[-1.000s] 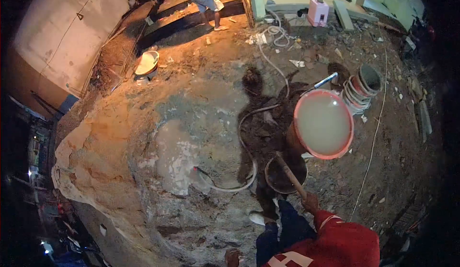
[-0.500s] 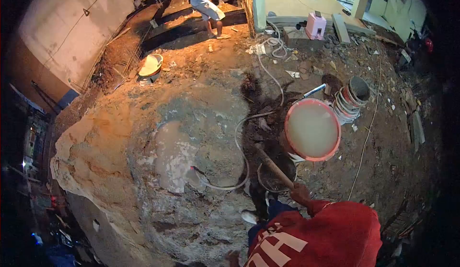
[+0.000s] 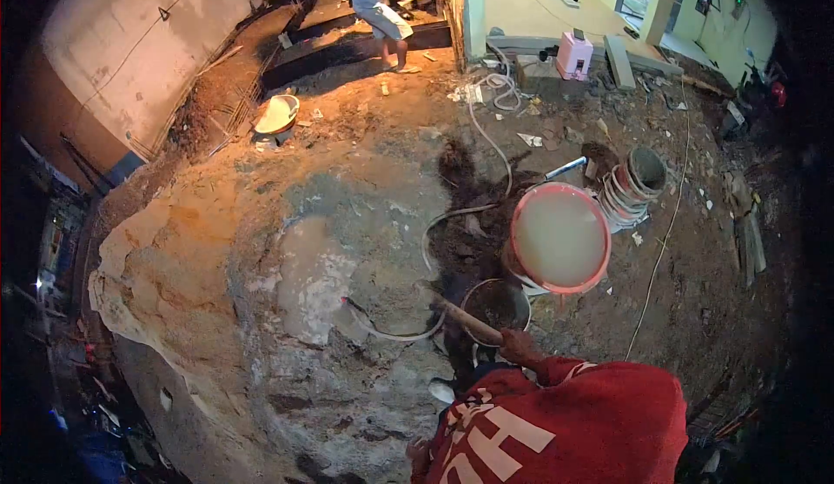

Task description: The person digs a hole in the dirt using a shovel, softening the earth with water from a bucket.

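My right hand is wrapped round a wooden handle, which slants up and left over the edge of the wet grey mix. The handle's far end is blurred and I cannot make out a tool head. At the bottom edge, beside the red shirt, my left hand shows only in part and its fingers are unclear. A black-rimmed bucket stands just past my right hand. A hose curves across the mix.
A large red-rimmed tub of cloudy water stands right of the mix, with stacked buckets behind. A pale basin sits at upper left. Another person stands at the top. A pink box is by the ledge.
My right hand and the handle have moved left and slightly up, over the mix. The black-rimmed bucket shows more fully. The view has shifted slightly, and the far person's arms have moved.
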Demonstrator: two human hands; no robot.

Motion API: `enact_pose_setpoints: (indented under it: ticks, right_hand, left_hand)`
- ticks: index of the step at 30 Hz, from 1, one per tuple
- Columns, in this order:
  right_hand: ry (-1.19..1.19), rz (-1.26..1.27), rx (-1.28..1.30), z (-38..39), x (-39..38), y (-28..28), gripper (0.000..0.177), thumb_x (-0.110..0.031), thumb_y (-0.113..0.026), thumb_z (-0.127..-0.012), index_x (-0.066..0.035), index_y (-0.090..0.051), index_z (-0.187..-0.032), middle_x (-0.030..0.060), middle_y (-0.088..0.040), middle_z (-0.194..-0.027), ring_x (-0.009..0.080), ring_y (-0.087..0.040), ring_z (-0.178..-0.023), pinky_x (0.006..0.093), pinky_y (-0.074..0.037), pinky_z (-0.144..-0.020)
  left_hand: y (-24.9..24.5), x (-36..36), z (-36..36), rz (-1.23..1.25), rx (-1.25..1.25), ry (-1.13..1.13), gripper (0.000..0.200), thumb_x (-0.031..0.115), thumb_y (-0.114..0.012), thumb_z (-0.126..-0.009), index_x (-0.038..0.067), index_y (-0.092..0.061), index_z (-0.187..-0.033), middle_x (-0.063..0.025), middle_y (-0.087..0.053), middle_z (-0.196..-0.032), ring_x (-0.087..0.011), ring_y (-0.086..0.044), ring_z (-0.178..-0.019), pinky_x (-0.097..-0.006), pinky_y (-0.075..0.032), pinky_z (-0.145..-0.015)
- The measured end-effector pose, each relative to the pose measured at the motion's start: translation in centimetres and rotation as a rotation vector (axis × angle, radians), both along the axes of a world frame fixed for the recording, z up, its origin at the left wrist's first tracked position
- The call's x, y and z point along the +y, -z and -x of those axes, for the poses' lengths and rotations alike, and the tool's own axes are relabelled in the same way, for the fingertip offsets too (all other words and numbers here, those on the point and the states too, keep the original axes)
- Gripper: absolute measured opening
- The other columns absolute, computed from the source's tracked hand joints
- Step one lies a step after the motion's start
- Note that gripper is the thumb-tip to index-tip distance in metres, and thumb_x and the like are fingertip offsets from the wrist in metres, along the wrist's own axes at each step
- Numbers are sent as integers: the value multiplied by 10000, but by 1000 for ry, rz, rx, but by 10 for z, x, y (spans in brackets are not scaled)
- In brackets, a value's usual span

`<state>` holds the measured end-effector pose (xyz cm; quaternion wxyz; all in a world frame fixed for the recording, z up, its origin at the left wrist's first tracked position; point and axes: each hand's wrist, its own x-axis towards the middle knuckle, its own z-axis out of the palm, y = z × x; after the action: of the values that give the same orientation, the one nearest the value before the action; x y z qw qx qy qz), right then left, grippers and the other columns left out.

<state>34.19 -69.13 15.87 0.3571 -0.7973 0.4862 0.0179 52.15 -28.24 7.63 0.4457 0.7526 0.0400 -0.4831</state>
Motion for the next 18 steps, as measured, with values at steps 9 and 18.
enact_pose_setpoints:
  ticks: [9, 18]
  right_hand:
    - [-235, 3, 64, -15, -9, -19, 287, -232, -636, -670, -37, -577, -872, 178, -610, -778, 359, -597, -724, 457, -468, -616]
    - [-248, -79, 91, -10, -5, 10, 307, -277, -645, -677, -94, -574, -914, 171, -596, -736, 360, -599, -708, 462, -469, -612]
  left_hand:
    - [27, 68, -11, 7, -728, 501, 399, 192, -596, -797, 58, -443, -1141, -157, -570, -985, -283, -583, -831, -381, -502, -665]
    - [-37, 1, 7, -170, 82, -424, 449, 171, -562, -807, 62, -369, -1197, -174, -546, -1024, -307, -565, -902, -405, -508, -691]
